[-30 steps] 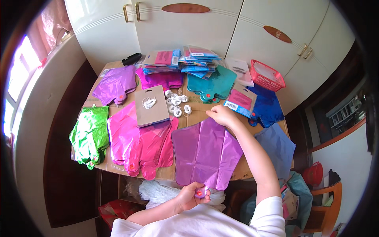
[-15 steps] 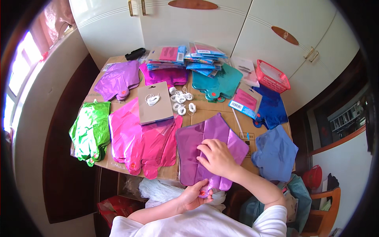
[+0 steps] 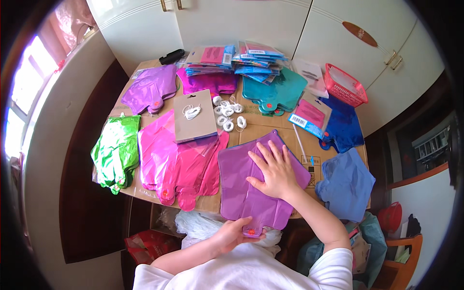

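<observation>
Two hands on one purple foil balloon, lying flat at the near edge of the tabletop. Right hand presses down on it, fingers spread open and flat. Left hand pinches the balloon's neck, fingers closed on it. Pink foil balloons sit just beside it.

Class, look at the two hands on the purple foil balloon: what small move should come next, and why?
Probably slide the right hand toward the near edge, pressing flat. It lies spread on the purple foil balloon, which looks slightly puffed, while the left hand pinches its neck at the table edge.
</observation>
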A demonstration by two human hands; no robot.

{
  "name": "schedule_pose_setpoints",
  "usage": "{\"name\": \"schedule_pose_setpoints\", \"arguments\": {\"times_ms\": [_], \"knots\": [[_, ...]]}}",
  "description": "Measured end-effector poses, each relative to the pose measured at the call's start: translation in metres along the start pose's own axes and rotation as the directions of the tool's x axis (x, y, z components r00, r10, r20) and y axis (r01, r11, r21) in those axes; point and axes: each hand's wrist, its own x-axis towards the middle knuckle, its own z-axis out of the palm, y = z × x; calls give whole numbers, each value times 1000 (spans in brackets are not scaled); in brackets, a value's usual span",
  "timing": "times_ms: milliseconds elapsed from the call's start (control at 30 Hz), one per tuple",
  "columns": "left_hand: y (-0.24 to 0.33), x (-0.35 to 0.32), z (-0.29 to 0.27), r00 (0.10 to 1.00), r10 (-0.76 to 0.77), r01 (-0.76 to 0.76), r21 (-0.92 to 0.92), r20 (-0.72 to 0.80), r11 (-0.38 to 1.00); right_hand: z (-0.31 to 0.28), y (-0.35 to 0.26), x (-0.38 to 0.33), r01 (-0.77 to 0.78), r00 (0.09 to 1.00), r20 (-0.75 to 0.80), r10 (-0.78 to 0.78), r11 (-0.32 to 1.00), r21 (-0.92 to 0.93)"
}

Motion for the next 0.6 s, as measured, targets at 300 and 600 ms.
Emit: {"name": "schedule_pose_setpoints", "arguments": {"times_ms": [300,600], "knots": [[74,-11,3,719,680,-231,972,142,41,3,0,0,40,997,-67,-36,997,61],[85,18,8,556,784,84,920,276,-383,3,3,-1,82,996,-45,-77,989,121]]}}
